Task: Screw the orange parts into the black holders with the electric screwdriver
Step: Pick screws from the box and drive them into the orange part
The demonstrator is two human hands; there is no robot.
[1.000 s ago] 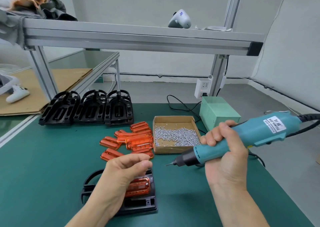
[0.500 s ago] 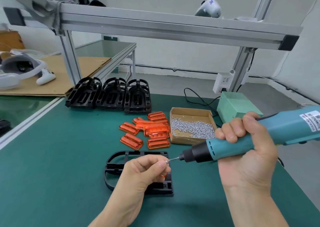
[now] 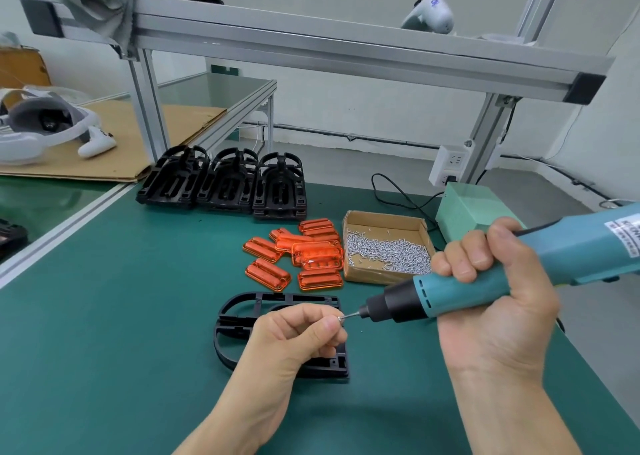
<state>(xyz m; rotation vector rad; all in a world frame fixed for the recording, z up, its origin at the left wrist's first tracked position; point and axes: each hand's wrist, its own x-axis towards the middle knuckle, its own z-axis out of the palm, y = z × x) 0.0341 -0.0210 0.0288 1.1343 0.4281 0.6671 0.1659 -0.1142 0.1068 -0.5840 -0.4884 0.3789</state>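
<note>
Step in hand: a judgement, loading a screw onto the bit of the screwdriver before driving it.
Left hand: thumb and forefinger pinch the screw, the grip closed on it just at the bit's end.
Right hand: fingers wrapped round the blue-green body, a full grip clenched on the screwdriver; the bit points toward the left grip.
Black holder: flat on the worktop, directly under and behind the left grip, partly hidden by it.
Orange part in holder: cannot be seen; the left hand covers that area.
Loose orange parts: a pile beyond the left grip, near the holder's far edge.
Screw box: just beside the pile, beyond the bit.
Spare holders: three in a row, well beyond both grips.
Doing it well: seat the screw head square on the bit, in line with it; release the pinch only once it hangs true; then bring the bit upright over the hole.
Risk: a tilted screw may drop or cross-thread.
</note>
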